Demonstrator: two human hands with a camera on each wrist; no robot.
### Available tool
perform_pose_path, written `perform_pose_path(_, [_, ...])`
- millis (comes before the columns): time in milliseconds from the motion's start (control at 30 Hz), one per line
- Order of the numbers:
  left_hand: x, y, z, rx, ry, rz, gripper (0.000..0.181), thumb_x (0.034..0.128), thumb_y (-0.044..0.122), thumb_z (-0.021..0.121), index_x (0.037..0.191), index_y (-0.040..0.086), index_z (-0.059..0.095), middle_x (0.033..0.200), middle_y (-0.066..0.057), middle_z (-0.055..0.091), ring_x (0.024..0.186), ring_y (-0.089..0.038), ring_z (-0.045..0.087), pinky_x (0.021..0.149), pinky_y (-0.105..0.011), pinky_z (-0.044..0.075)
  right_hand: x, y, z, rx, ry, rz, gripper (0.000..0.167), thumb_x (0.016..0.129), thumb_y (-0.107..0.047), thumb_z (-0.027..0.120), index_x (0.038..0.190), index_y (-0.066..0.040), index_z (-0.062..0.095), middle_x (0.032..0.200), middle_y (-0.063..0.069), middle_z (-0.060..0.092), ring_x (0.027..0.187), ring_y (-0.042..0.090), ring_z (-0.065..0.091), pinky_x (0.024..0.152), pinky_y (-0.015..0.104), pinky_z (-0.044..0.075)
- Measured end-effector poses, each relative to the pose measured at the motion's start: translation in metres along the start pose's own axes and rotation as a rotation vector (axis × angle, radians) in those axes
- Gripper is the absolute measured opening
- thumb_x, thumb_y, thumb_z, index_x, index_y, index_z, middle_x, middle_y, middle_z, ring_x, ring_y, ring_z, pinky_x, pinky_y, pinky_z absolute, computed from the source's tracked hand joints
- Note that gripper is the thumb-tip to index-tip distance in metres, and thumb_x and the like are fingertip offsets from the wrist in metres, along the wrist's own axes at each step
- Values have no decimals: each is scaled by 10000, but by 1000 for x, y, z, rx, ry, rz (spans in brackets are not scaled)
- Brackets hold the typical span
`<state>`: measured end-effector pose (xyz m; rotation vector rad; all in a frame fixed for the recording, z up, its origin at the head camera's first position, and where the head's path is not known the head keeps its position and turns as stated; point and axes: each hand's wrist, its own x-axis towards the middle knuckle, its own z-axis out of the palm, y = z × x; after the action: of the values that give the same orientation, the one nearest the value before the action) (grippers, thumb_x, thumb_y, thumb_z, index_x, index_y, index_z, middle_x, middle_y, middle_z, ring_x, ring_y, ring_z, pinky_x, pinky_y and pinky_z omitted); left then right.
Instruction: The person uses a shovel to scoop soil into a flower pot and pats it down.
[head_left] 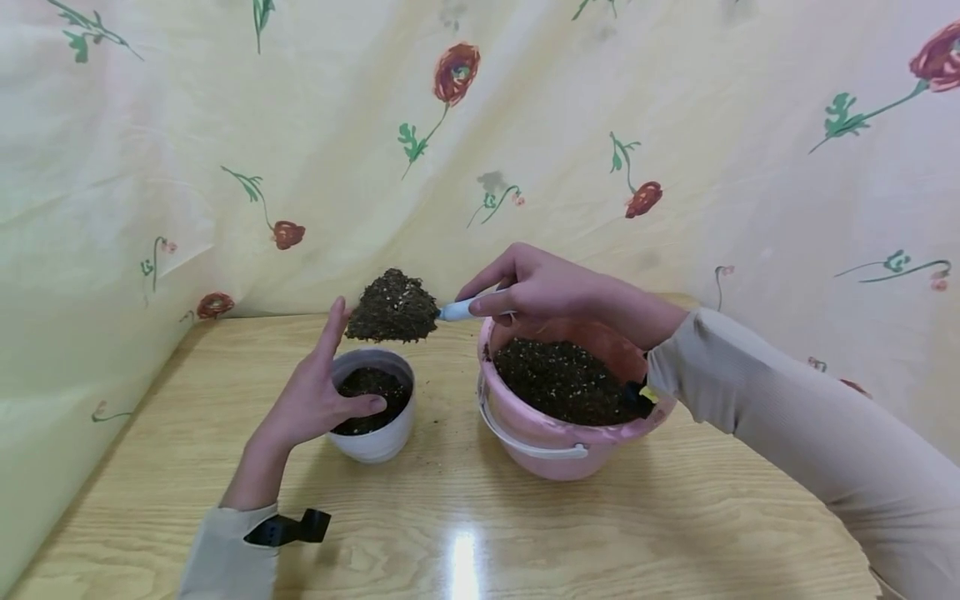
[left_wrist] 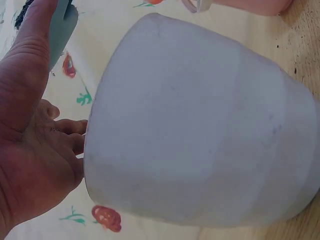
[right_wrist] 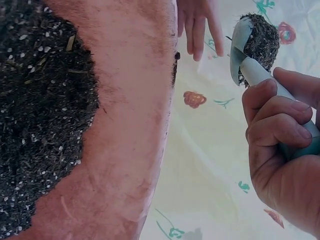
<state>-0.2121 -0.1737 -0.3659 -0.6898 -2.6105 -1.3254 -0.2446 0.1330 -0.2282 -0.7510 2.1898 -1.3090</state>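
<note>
My right hand [head_left: 543, 287] grips the light blue handle [head_left: 459, 310] of a trowel, fingers curled round it in the right wrist view [right_wrist: 285, 130]. Dark soil [head_left: 395, 307] is heaped on the trowel's blade [right_wrist: 241, 47], above the far rim of a white pot [head_left: 378, 442]. Some soil [head_left: 375, 387] lies inside that pot. At the pot's left side is my left hand [head_left: 318, 392], fingers extended and thumb over the opening; in the left wrist view the hand [left_wrist: 37, 130] is beside the pot wall [left_wrist: 190, 130]. Whether it touches the pot, I cannot tell.
A pink bucket [head_left: 558, 458] with a white handle [head_left: 536, 450] stands right of the pot, holding dark soil [head_left: 558, 379]. Small crumbs lie on the wooden table [head_left: 397, 533]. Flowered cloth [head_left: 360, 167] hangs behind the table and along its left side.
</note>
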Motion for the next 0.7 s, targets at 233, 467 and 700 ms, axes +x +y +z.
perform_pose_path(233, [-5, -8, -4, 13, 17, 4, 1292, 706, 208, 873, 1533, 347, -110, 1612, -76, 112, 1450, -382, 115, 1047, -670, 219, 12, -3, 0, -58, -27, 0, 282, 926, -111, 628, 1191, -23, 673, 491, -18, 311, 424, 106, 322, 536, 310, 521])
perform_pose_path(467, [-8, -10, -6, 13, 18, -26, 1312, 693, 167, 880, 1525, 373, -113, 1612, -89, 112, 1451, -381, 114, 1052, -673, 209, 20, -2, 1, -10, -54, 36, 298, 926, -109, 634, 1210, -24, 660, 542, 51, 406, 408, 132, 413, 588, 404, 569])
perform_pose_path(700, [-11, -14, -6, 10, 28, -39, 1333, 668, 156, 894, 1529, 375, -99, 1606, -125, 111, 1438, -423, 121, 1048, -689, 195, 31, 5, 7, 93, -91, 67, 293, 919, -84, 632, 1200, -5, 659, 512, 17, 351, 369, 130, 395, 445, 309, 498])
